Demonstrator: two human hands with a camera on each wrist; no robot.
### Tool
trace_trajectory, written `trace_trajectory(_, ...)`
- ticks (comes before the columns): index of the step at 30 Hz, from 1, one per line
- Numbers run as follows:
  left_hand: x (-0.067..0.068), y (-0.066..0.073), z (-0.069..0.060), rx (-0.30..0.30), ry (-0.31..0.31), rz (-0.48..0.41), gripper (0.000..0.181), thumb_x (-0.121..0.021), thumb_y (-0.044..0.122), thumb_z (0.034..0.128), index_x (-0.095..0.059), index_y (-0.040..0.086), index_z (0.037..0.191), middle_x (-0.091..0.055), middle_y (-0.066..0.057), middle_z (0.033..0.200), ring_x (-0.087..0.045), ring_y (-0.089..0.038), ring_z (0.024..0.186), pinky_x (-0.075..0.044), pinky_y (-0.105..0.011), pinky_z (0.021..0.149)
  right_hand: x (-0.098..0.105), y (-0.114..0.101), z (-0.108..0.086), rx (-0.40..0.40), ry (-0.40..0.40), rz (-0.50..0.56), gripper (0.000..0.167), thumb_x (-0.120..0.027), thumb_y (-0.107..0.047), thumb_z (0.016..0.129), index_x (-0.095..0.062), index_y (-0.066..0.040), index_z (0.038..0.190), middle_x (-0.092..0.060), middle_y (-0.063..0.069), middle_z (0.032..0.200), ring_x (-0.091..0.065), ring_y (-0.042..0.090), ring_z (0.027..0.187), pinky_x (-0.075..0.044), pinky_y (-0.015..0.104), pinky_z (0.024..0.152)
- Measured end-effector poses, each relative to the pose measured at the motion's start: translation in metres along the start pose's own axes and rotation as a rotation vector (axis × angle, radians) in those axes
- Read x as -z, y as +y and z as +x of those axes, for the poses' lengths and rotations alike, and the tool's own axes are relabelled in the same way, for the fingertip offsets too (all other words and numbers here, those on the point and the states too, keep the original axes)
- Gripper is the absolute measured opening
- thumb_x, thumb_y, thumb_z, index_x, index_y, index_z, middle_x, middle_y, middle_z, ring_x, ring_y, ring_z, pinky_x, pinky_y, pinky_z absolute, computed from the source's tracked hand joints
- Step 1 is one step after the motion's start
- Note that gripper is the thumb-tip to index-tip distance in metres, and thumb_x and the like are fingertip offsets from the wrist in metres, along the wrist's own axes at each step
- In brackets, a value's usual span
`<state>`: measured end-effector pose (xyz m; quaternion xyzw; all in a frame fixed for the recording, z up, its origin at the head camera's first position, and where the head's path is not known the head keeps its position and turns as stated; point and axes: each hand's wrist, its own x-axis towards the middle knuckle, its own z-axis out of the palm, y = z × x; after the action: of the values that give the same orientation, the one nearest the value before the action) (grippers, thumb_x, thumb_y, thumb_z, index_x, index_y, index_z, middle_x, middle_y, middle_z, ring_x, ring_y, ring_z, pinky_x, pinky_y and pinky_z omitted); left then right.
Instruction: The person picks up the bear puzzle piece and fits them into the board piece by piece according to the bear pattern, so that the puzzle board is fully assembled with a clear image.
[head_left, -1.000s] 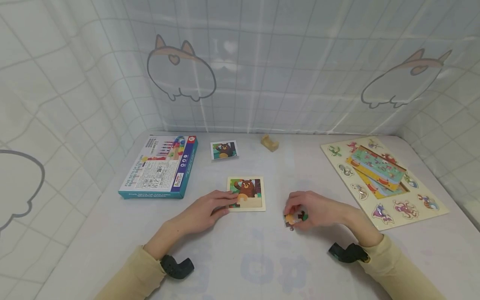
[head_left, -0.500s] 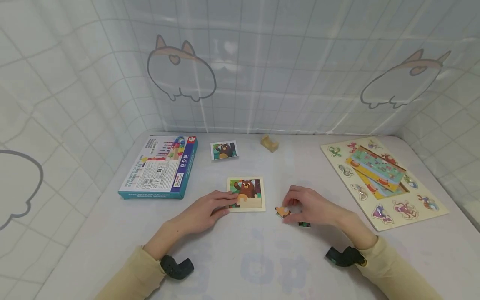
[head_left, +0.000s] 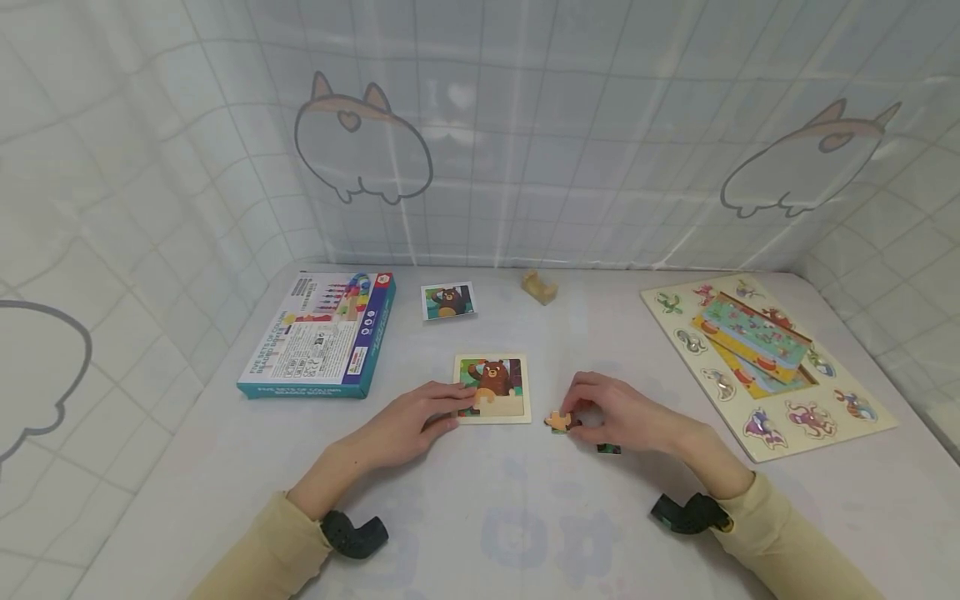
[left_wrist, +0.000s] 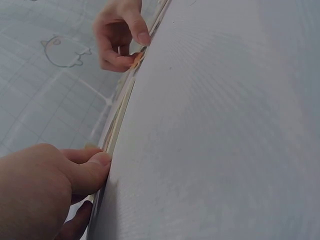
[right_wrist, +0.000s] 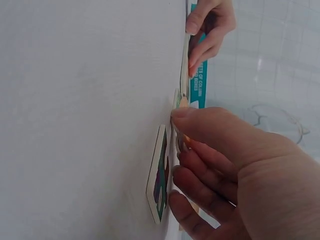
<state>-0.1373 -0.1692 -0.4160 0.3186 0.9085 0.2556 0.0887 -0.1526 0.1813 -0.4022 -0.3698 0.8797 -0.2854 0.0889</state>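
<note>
A small square wooden bear jigsaw puzzle point(head_left: 491, 387) lies on the table, its upper part showing a brown bear and its lower strip showing bare wood. My left hand point(head_left: 408, 422) holds its left side, fingers over the picture and thumb at the near corner. To the right, my right hand point(head_left: 622, 414) pinches an orange-and-brown jigsaw piece point(head_left: 558, 421) between thumb and fingers, low over the table and apart from the board. Another dark green piece point(head_left: 609, 448) lies below that hand; its thick edge shows in the right wrist view, where the piece point(right_wrist: 158, 175) sits near the fingertips.
Behind the puzzle lie a bear picture card point(head_left: 448, 301) and a small tan block point(head_left: 539, 287). A boxed bead set point(head_left: 318, 335) stands at the left. On the right is a board of animal shapes point(head_left: 761, 433) bearing colourful cards point(head_left: 757, 337).
My right hand has shifted slightly left and turned the orange piece, bringing it nearer the board. The green piece, earlier partly under that hand, now lies on the table. My left hand has stayed put.
</note>
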Motion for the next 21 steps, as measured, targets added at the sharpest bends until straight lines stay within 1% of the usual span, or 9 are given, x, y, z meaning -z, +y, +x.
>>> trace_trajectory(3,0.0003,-0.0001,0.0001,-0.002,0.0,0.0,0.042,-0.059,0.024,0.1016,-0.057,0.02,0.143,-0.049,0.006,0.152,-0.041,-0.021,0.144,-0.036,-0.044,0.118,-0.0005,-0.0006,0.0006,0.009,0.004,-0.001,0.02,-0.078,-0.015,0.087,-0.066,-0.016,0.104,-0.062,-0.009,0.1,-0.059,0.007,0.092,-0.055,0.026,0.083)
trace_trajectory(6,0.0006,0.0,0.0,-0.002,0.0,-0.001,0.042,-0.059,0.024,0.1015,-0.057,0.02,0.143,-0.049,0.006,0.152,-0.041,-0.021,0.144,-0.036,-0.044,0.118,-0.0014,-0.0006,0.0007,0.051,0.022,-0.025,0.02,-0.078,-0.013,0.087,-0.068,-0.014,0.104,-0.063,-0.007,0.099,-0.061,0.007,0.09,-0.056,0.024,0.081)
trace_trajectory(10,0.0006,-0.0002,-0.0003,-0.002,0.003,0.001,0.042,-0.06,0.024,0.1014,-0.057,0.021,0.143,-0.049,0.007,0.152,-0.041,-0.021,0.144,-0.036,-0.044,0.118,-0.0026,0.0001,0.0002,0.142,0.073,-0.122,0.018,-0.079,-0.013,0.084,-0.073,-0.012,0.101,-0.065,-0.005,0.098,-0.062,0.007,0.085,-0.057,0.022,0.075)
trace_trajectory(13,0.0001,-0.0008,-0.0004,-0.004,0.003,0.002,0.042,-0.059,0.024,0.1015,-0.056,0.021,0.143,-0.049,0.007,0.152,-0.041,-0.021,0.144,-0.036,-0.044,0.118,-0.0033,0.0009,-0.0002,0.18,0.109,-0.182,0.018,-0.08,-0.013,0.082,-0.075,-0.012,0.099,-0.067,-0.005,0.097,-0.062,0.007,0.084,-0.057,0.022,0.074)
trace_trajectory(16,-0.0005,-0.0013,-0.0006,-0.003,0.002,0.0,0.042,-0.059,0.024,0.1016,-0.056,0.021,0.144,-0.048,0.007,0.152,-0.041,-0.021,0.144,-0.036,-0.044,0.118,-0.0031,0.0009,-0.0006,0.183,0.129,-0.179,0.018,-0.08,-0.013,0.081,-0.075,-0.012,0.099,-0.069,-0.005,0.097,-0.063,0.006,0.084,-0.057,0.022,0.074)
trace_trajectory(21,-0.0013,-0.0016,0.0002,0.0,-0.002,-0.001,0.042,-0.059,0.024,0.1018,-0.056,0.023,0.144,-0.048,0.008,0.152,-0.041,-0.02,0.144,-0.037,-0.044,0.118,-0.0023,0.0001,-0.0004,0.173,0.139,-0.124,0.019,-0.08,-0.014,0.082,-0.075,-0.012,0.1,-0.071,-0.006,0.097,-0.066,0.006,0.084,-0.058,0.024,0.073)
